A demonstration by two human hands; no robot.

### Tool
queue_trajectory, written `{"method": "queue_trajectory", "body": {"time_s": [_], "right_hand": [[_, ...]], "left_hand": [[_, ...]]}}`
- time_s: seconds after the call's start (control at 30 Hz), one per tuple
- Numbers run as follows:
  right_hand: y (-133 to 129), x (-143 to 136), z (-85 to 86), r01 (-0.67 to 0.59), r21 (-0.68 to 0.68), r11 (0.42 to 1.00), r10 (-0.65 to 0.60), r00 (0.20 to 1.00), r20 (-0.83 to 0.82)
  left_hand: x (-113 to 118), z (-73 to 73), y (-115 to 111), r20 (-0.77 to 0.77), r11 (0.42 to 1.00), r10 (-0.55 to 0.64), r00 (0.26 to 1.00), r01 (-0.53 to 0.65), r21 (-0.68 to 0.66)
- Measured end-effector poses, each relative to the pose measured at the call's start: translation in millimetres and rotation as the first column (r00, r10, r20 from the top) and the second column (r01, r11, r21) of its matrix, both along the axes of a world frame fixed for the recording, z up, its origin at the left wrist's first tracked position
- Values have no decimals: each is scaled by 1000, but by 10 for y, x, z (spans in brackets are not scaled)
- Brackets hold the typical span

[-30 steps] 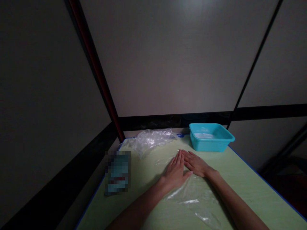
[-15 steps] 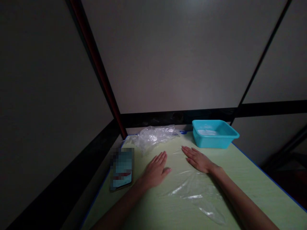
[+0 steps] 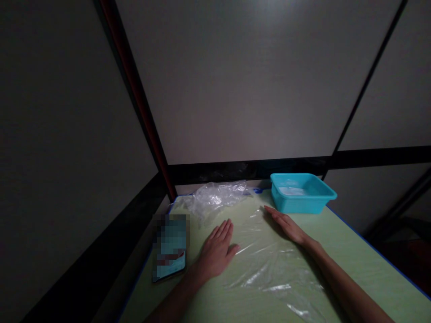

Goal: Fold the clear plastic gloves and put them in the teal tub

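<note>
A clear plastic bag [image 3: 266,264] lies spread over the pale green tabletop, with wrinkles and shiny creases across it. My left hand [image 3: 217,251] rests flat on its left side, palm down, fingers stretched forward and thumb out. At its right side is my right hand [image 3: 288,228], tipped onto its edge with the fingers straight. Whether the right palm touches the plastic cannot be made out. Neither hand grips anything. Behind them, a crumpled heap of clear plastic [image 3: 218,195] sits at the table's far edge.
A turquoise plastic basin [image 3: 303,204] with something white inside stands at the back right of the green table [image 3: 350,251]. At the left edge lies a phone [image 3: 171,264], its screen blurred out. Wall panels [image 3: 235,89] rise behind and to the left.
My right hand has shifted a little to the right and tilted from flat onto its edge. My left hand stays flat on the plastic. The view has tipped slightly upward.
</note>
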State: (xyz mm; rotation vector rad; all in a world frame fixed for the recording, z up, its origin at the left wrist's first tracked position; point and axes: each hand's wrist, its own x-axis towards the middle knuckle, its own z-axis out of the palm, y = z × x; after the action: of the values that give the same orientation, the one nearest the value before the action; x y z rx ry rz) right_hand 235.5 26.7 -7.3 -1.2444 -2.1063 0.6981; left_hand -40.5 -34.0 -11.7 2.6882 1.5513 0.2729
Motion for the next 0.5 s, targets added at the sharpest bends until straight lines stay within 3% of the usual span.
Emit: {"method": "queue_trajectory", "body": {"time_s": [0.2, 0.27, 0.37, 0.43, 0.5], "right_hand": [[226, 3, 12, 74, -53, 996, -72, 997, 27], [338, -36, 10, 100, -73, 992, -96, 993, 67], [482, -140, 1, 137, -112, 984, -123, 985, 124], [544, -222, 6, 148, -133, 980, -129, 981, 143], [574, -296, 30, 146, -134, 980, -127, 982, 140]], "left_hand": [[-11, 1, 61, 212, 991, 89, 973, -66, -114], [-20, -4, 97, 368, 981, 155, 917, -98, -168], [-28, -17, 142, 596, 963, 246, 764, -120, -242], [-30, -25, 158, 659, 958, 267, 703, -118, -262], [-31, -31, 164, 669, 958, 267, 694, -116, -262]]}}
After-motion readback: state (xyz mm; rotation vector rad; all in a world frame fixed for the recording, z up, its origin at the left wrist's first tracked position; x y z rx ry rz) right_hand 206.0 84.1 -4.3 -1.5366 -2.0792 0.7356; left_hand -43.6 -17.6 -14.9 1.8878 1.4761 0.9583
